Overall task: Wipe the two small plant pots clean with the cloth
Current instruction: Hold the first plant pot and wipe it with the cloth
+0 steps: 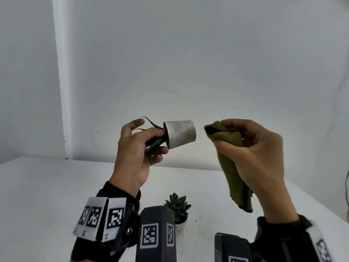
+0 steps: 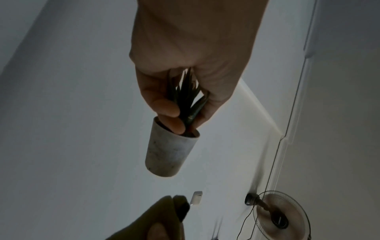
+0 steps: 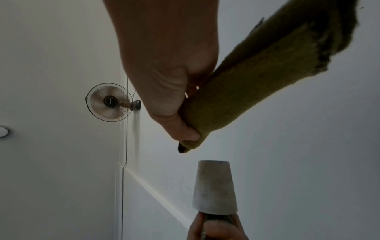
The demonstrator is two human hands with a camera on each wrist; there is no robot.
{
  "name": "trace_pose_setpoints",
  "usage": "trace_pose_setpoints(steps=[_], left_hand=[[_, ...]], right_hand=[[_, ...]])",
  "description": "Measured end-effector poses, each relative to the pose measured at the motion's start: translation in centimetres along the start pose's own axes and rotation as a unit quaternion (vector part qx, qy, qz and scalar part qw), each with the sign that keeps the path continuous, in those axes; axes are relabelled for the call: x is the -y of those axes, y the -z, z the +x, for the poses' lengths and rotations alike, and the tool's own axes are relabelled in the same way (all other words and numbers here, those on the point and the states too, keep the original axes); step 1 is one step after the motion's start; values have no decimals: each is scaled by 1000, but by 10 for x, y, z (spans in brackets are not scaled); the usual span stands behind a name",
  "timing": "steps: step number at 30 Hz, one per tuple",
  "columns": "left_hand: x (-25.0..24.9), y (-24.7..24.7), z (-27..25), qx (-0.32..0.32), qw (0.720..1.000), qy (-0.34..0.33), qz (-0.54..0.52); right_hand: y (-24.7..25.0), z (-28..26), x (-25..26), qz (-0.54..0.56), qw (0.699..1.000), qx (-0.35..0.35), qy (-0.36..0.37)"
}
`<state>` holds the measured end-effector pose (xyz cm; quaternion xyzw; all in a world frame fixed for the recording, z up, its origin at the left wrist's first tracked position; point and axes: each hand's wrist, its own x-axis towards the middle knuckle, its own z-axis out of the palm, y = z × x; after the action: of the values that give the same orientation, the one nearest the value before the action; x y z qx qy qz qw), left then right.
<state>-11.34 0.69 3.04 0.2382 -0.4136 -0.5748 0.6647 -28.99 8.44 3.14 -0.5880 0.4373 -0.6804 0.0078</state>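
Right now I have my left hand (image 1: 136, 148) raised above the white table (image 1: 47, 190), fingers and thumb curled round the leaves at the mouth of a small white plant pot (image 1: 180, 133). That pot lies on its side in the air, long axis running left to right, mouth towards my left palm and bare base pointing at my right hand (image 1: 255, 148). My right hand clutches a folded olive-green cloth (image 1: 229, 148), thumb and fingers closed round it, its bunched tip aimed at the base and just short of touching. The pot wall looks smudged in the right wrist view. I judge the cloth hand must close that small gap along the pot's axis. The second pot (image 1: 181, 225), holding a succulent (image 1: 177, 205), stands upright on the table below, between my wrists.
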Motion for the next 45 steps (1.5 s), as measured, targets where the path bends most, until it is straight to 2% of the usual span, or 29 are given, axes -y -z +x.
trace_pose_setpoints(steps=[8, 13, 19, 24, 29, 32, 36, 42, 45], left_hand=[[-4, 3, 1, 68, 997, 40, -9], [-2, 7, 4, 114, 993, 21, -9], [-4, 5, 1, 87, 995, -30, 49], [-2, 0, -4, 88, 991, -57, 88], [4, -8, -6, 66, 990, -46, 114], [6, -10, -5, 51, 991, -32, 117], [4, -8, -4, 64, 989, -26, 134], [4, -4, -4, 81, 982, -19, 171], [5, -7, -6, 93, 980, -5, 173]], right_hand=[[0, -1, 5, 18, 1000, 5, 15], [-4, -2, 4, 16, 1000, 15, 12], [-3, -1, 3, 9, 1000, 13, 4], [-8, -3, 6, -8, 999, 37, 19], [-19, -7, 9, -31, 994, 76, 69], [-25, -8, 7, -46, 992, 68, 93], [-25, -8, 4, -27, 996, 46, 69], [-25, -6, -3, -29, 998, 50, 6], [-21, -4, -7, -31, 999, 17, -18]])
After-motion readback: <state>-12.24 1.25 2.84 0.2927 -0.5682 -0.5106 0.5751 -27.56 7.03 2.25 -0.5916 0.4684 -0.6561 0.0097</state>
